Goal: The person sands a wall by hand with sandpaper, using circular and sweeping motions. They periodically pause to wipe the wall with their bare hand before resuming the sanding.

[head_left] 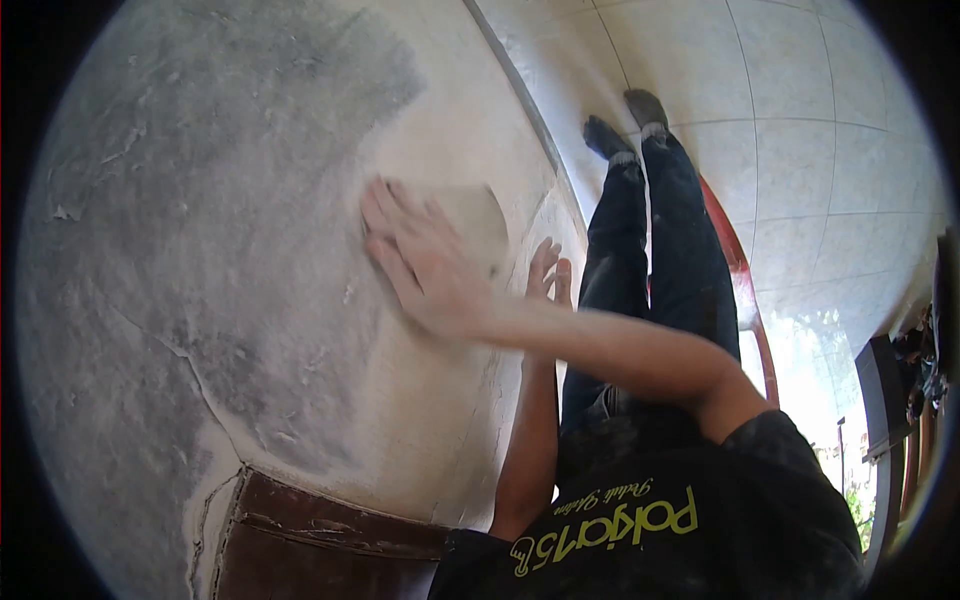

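Note:
My right hand [425,265] reaches across my body and presses flat on the wall [270,230], blurred by motion. Under its palm and fingers is a thin beige sheet of sandpaper [475,225], its rounded edge showing beyond the hand. The wall has a rough grey patch beside a smoother cream area, and the hand is where they meet. My left hand [552,272] is raised near the wall's lower part, fingers apart and loosely bent, with nothing seen in it.
A crack [205,390] runs down the wall to a brown wooden frame [330,535]. Pale floor tiles [790,170] lie past the wall's base. A red curved chair part [730,240] shows behind my legs [675,230]. Dark furniture [885,395] stands at the far right.

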A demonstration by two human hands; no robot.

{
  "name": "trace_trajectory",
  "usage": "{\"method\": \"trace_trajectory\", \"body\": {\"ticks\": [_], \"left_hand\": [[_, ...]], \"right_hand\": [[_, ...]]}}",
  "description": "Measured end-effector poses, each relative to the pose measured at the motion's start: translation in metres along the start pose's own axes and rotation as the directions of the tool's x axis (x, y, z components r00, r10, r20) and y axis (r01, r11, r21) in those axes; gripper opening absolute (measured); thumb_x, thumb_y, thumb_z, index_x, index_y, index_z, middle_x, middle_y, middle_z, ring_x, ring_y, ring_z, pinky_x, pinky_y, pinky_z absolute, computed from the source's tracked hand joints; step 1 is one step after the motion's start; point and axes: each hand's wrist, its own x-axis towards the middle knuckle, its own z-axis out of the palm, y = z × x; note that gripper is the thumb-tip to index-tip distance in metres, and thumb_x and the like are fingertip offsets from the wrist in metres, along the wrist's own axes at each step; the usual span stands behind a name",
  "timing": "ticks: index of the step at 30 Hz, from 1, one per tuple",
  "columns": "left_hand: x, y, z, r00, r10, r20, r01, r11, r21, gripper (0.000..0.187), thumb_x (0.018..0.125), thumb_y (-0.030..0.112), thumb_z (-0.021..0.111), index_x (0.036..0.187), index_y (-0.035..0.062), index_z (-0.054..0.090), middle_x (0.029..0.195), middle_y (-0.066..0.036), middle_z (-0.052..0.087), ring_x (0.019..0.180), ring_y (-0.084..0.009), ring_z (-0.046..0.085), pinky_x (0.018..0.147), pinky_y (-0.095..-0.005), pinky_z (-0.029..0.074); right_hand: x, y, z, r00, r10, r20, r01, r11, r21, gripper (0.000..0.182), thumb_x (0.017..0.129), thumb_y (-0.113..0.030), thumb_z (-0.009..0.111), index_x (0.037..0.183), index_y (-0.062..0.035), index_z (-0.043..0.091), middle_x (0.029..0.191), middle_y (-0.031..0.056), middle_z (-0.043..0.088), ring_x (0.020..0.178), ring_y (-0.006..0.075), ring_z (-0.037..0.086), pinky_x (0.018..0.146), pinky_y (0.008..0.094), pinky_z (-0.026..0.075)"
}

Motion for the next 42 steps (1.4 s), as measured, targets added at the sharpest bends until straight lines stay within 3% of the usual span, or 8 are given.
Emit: {"method": "trace_trajectory", "body": {"ticks": [15, 18, 21, 24, 30, 33, 39, 42], "left_hand": [[-0.001, -0.004, 0.000, 0.982, -0.156, 0.107, 0.158, 0.987, -0.015, 0.052, 0.098, 0.040, 0.050, 0.133, 0.0014, 0.047, 0.130, -0.022, 0.054, 0.122, -0.0299, 0.052, 0.102, -0.0377, 0.040], [0.000, -0.001, -0.003, 0.983, -0.117, 0.142, 0.120, 0.993, -0.013, 0.052, 0.097, 0.041, 0.051, 0.133, 0.0033, 0.048, 0.129, -0.022, 0.055, 0.122, -0.0284, 0.052, 0.102, -0.0377, 0.041], [-0.002, 0.002, 0.006, 0.982, -0.150, 0.116, 0.150, 0.989, 0.009, 0.053, 0.097, 0.043, 0.050, 0.133, 0.0040, 0.049, 0.129, -0.022, 0.055, 0.121, -0.0284, 0.053, 0.102, -0.0381, 0.041], [0.003, -0.010, 0.008, 0.971, -0.179, 0.158, 0.176, 0.984, 0.031, 0.055, 0.097, 0.044, 0.049, 0.134, 0.0040, 0.047, 0.130, -0.021, 0.054, 0.123, -0.0282, 0.051, 0.103, -0.0387, 0.039], [0.003, 0.000, 0.000, 0.975, -0.129, 0.183, 0.135, 0.990, -0.025, 0.051, 0.099, 0.039, 0.047, 0.132, 0.0000, 0.046, 0.127, -0.018, 0.057, 0.122, -0.0254, 0.050, 0.105, -0.0371, 0.035], [0.003, 0.000, 0.005, 0.970, -0.188, 0.155, 0.191, 0.982, -0.004, 0.049, 0.100, 0.037, 0.046, 0.132, -0.0015, 0.046, 0.127, -0.019, 0.056, 0.123, -0.0254, 0.049, 0.106, -0.0359, 0.034], [0.006, 0.004, -0.002, 0.973, -0.138, 0.183, 0.143, 0.990, -0.014, 0.053, 0.099, 0.042, 0.046, 0.132, 0.0006, 0.048, 0.131, -0.020, 0.053, 0.125, -0.0289, 0.049, 0.105, -0.0375, 0.037], [0.001, 0.011, 0.006, 0.975, -0.186, 0.121, 0.186, 0.982, 0.015, 0.050, 0.100, 0.038, 0.045, 0.130, -0.0014, 0.049, 0.125, -0.019, 0.057, 0.122, -0.0258, 0.050, 0.105, -0.0369, 0.035]], "right_hand": [[0.040, 0.007, 0.004, 0.987, 0.131, -0.096, -0.123, 0.989, 0.086, 0.051, 0.102, -0.027, 0.035, 0.145, -0.0014, 0.030, 0.153, 0.0186, 0.025, 0.143, 0.0330, 0.021, 0.116, 0.0466, 0.015], [-0.020, -0.016, -0.002, 0.993, 0.111, 0.044, -0.114, 0.990, 0.078, 0.052, 0.102, -0.028, 0.034, 0.145, -0.0004, 0.030, 0.153, 0.0190, 0.026, 0.143, 0.0331, 0.021, 0.116, 0.0461, 0.014], [0.009, 0.009, 0.001, 1.000, -0.001, 0.002, 0.001, 1.000, 0.005, 0.052, 0.102, -0.026, 0.034, 0.146, 0.0000, 0.028, 0.153, 0.0186, 0.025, 0.143, 0.0325, 0.020, 0.116, 0.0454, 0.014], [0.060, 0.017, -0.004, 0.995, 0.082, -0.057, -0.081, 0.997, 0.021, 0.052, 0.102, -0.025, 0.034, 0.146, 0.0001, 0.027, 0.153, 0.0184, 0.025, 0.144, 0.0313, 0.018, 0.116, 0.0449, 0.013], [-0.017, -0.019, 0.001, 0.998, 0.042, 0.041, -0.044, 0.998, 0.044, 0.052, 0.102, -0.025, 0.033, 0.145, 0.0022, 0.026, 0.151, 0.0233, 0.025, 0.143, 0.0331, 0.019, 0.116, 0.0439, 0.015], [0.047, 0.008, 0.000, 0.997, 0.071, -0.043, -0.071, 0.997, 0.007, 0.052, 0.102, -0.025, 0.032, 0.145, 0.0038, 0.025, 0.150, 0.0256, 0.026, 0.142, 0.0353, 0.021, 0.116, 0.0432, 0.016], [-0.023, -0.023, 0.004, 1.000, -0.019, 0.017, 0.017, 0.997, 0.078, 0.051, 0.102, -0.023, 0.032, 0.142, 0.0068, 0.028, 0.147, 0.0283, 0.029, 0.140, 0.0382, 0.025, 0.116, 0.0421, 0.019], [0.032, 0.003, 0.010, 0.993, -0.033, -0.114, 0.038, 0.998, 0.050, 0.050, 0.100, -0.025, 0.035, 0.138, 0.0079, 0.035, 0.146, 0.0294, 0.030, 0.138, 0.0408, 0.028, 0.114, 0.0452, 0.023]]}}
